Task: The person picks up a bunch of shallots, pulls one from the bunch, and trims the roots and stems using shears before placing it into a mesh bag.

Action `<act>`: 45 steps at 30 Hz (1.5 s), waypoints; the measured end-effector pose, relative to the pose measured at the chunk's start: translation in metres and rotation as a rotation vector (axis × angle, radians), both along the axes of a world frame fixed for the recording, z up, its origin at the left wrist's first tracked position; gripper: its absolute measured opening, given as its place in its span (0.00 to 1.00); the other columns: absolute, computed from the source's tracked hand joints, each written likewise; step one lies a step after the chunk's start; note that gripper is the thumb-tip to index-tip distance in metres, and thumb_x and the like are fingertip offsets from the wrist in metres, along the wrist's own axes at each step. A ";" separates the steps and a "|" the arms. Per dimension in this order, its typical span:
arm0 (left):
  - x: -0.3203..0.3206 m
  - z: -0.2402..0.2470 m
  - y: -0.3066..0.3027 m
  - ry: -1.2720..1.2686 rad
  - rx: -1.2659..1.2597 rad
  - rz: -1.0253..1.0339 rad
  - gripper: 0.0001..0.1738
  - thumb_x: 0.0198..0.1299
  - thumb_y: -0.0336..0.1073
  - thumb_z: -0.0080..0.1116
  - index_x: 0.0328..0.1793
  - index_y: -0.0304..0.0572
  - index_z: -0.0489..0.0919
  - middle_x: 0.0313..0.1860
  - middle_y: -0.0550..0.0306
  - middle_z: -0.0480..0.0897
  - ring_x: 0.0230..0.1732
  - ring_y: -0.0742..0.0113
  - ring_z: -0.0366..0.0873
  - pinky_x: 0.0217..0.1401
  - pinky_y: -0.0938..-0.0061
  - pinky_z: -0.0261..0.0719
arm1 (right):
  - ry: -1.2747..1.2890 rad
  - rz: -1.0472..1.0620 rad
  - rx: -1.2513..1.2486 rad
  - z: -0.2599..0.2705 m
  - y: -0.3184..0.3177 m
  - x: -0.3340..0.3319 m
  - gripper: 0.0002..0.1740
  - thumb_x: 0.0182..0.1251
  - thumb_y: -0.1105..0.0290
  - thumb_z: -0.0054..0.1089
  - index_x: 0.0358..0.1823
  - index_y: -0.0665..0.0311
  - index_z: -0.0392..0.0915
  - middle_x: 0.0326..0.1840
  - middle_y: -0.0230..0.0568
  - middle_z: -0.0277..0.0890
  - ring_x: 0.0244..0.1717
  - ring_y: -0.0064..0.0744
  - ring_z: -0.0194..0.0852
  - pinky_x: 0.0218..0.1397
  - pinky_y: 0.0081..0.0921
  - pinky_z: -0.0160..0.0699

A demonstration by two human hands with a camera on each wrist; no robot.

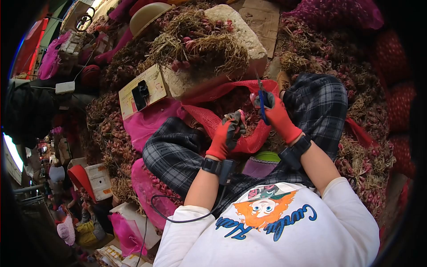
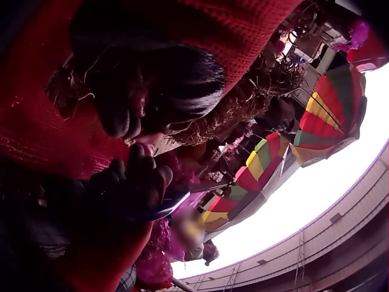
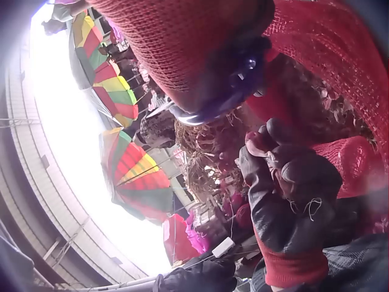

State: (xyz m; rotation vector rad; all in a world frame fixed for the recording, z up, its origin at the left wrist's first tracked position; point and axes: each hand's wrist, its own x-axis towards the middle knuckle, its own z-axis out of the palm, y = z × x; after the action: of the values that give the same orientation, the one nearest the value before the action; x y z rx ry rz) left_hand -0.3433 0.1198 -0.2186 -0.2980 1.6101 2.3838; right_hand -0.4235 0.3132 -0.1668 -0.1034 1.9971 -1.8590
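Note:
Both hands wear red knit gloves with dark grey coated palms. My left hand (image 1: 227, 131) grips a small pinkish shallot (image 1: 242, 116), whose end pokes out past the fingertips in the right wrist view. Blue-handled scissors (image 1: 262, 107) are in my right hand (image 1: 279, 116), blades pointing up and away from me. A bit of pink also shows beside the right fingertips. Beneath both hands lies an open red mesh bag (image 1: 253, 143), with many loose shallots (image 1: 229, 101) inside it. In the left wrist view, a scissor blade (image 2: 209, 186) extends beyond the dark right fingers.
A pale foam block (image 1: 242, 40) ahead bears a heap of dry-stalked shallots (image 1: 195, 46). Left of it, a phone (image 1: 140, 95) lies on a yellowish board (image 1: 126, 109). Shallots with dry stalks (image 1: 360, 164) cover the ground on both sides. A green-rimmed container (image 1: 267, 155) sits between the legs.

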 end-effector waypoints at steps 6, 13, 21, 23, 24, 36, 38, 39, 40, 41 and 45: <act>0.007 0.050 0.012 0.184 -0.254 -0.326 0.14 0.66 0.43 0.54 0.45 0.39 0.77 0.34 0.65 0.77 0.32 0.77 0.73 0.33 0.80 0.71 | -0.262 0.268 -0.250 0.012 0.003 0.004 0.14 0.60 0.73 0.60 0.47 0.67 0.73 0.36 0.31 0.79 0.34 0.19 0.76 0.37 0.18 0.74; 0.085 0.176 -0.066 -0.037 -0.083 0.273 0.11 0.65 0.40 0.55 0.41 0.40 0.77 0.28 0.63 0.77 0.27 0.77 0.72 0.31 0.80 0.70 | 0.050 0.305 0.037 0.000 -0.006 0.014 0.14 0.65 0.70 0.57 0.49 0.66 0.72 0.37 0.30 0.77 0.37 0.21 0.74 0.43 0.20 0.71; 0.267 0.147 -0.158 -0.400 -0.477 0.778 0.23 0.67 0.45 0.52 0.62 0.39 0.70 0.40 0.60 0.77 0.30 0.76 0.72 0.29 0.81 0.71 | 0.156 0.432 -0.030 -0.010 -0.011 0.017 0.17 0.64 0.70 0.56 0.53 0.64 0.71 0.37 0.25 0.73 0.31 0.12 0.66 0.34 0.13 0.66; 0.259 0.150 -0.150 -0.226 -0.035 0.796 0.28 0.67 0.45 0.51 0.69 0.38 0.64 0.48 0.56 0.76 0.34 0.72 0.74 0.34 0.79 0.75 | 0.195 0.412 -0.062 -0.008 -0.009 0.017 0.18 0.63 0.71 0.56 0.54 0.65 0.71 0.37 0.27 0.73 0.29 0.12 0.66 0.32 0.13 0.67; 0.245 0.156 -0.137 -0.159 0.086 0.835 0.28 0.68 0.44 0.50 0.68 0.37 0.64 0.49 0.55 0.76 0.35 0.71 0.75 0.36 0.78 0.76 | 0.104 0.396 -0.071 0.004 -0.010 0.021 0.18 0.61 0.72 0.56 0.53 0.67 0.71 0.37 0.30 0.74 0.30 0.13 0.68 0.34 0.14 0.69; 0.017 0.089 0.010 0.214 -0.064 0.316 0.32 0.72 0.50 0.39 0.72 0.33 0.58 0.64 0.49 0.68 0.62 0.63 0.70 0.67 0.69 0.66 | -0.283 0.272 -0.505 0.036 -0.024 0.028 0.20 0.61 0.71 0.60 0.54 0.67 0.71 0.37 0.33 0.77 0.32 0.18 0.74 0.33 0.16 0.72; 0.008 0.085 0.026 0.223 0.020 0.187 0.31 0.73 0.51 0.37 0.71 0.33 0.59 0.63 0.51 0.69 0.60 0.66 0.70 0.65 0.73 0.66 | -0.284 0.265 -0.450 0.030 -0.018 0.024 0.19 0.61 0.71 0.60 0.53 0.67 0.72 0.38 0.32 0.76 0.34 0.19 0.74 0.35 0.17 0.73; 0.005 0.084 0.032 0.185 0.103 0.182 0.31 0.73 0.51 0.37 0.71 0.34 0.61 0.60 0.52 0.70 0.57 0.68 0.71 0.62 0.75 0.67 | -0.304 0.279 -0.400 0.027 -0.015 0.021 0.18 0.60 0.71 0.60 0.52 0.66 0.72 0.38 0.32 0.76 0.35 0.19 0.74 0.36 0.17 0.73; 0.004 0.084 0.038 0.145 0.184 0.179 0.30 0.72 0.51 0.38 0.70 0.34 0.62 0.58 0.54 0.72 0.53 0.69 0.71 0.59 0.76 0.68 | -0.326 0.298 -0.350 0.024 -0.013 0.019 0.18 0.60 0.72 0.61 0.52 0.66 0.72 0.38 0.31 0.76 0.36 0.19 0.74 0.37 0.17 0.73; 0.003 0.086 0.043 0.063 0.306 0.232 0.29 0.72 0.51 0.40 0.68 0.35 0.63 0.53 0.55 0.74 0.48 0.72 0.72 0.54 0.77 0.70 | -0.328 0.295 -0.437 0.021 -0.009 0.018 0.17 0.58 0.72 0.62 0.50 0.65 0.73 0.39 0.32 0.76 0.38 0.17 0.73 0.40 0.17 0.72; 0.009 0.068 0.032 0.038 -0.322 0.165 0.17 0.71 0.42 0.45 0.56 0.37 0.72 0.49 0.60 0.75 0.45 0.73 0.73 0.48 0.79 0.73 | -0.171 0.219 -0.429 0.007 -0.008 0.018 0.18 0.55 0.72 0.66 0.48 0.66 0.74 0.39 0.33 0.77 0.40 0.19 0.73 0.44 0.20 0.73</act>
State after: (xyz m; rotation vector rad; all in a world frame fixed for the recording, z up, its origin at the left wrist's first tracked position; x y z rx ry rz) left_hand -0.3345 0.1515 -0.1504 -0.4647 2.0619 2.2469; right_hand -0.4050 0.3055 -0.1602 -0.2640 1.3913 -2.0424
